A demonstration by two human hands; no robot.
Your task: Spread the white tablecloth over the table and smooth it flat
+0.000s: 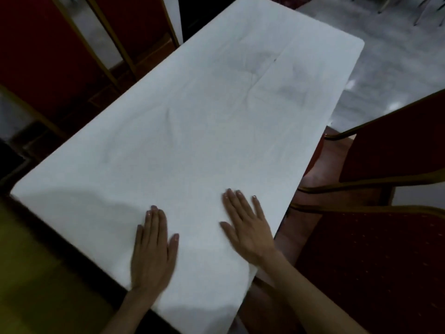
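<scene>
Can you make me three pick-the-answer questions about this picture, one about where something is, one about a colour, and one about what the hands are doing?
1. Where are the wrinkles in the tablecloth?
A. Past the hands, toward the far end
B. Only under the left hand
C. Hanging off the near corner

2. What colour are the chair seats?
A. Blue
B. Red
C. Green

3. How are the two hands?
A. Curled into fists
B. Pinching the cloth up
C. Flat with palms down

Answers:
1. A, creases run across the middle and far part of the cloth.
2. B, the padding on the right is dark red.
3. C, the left hand and right hand lie open on the cloth.
</scene>
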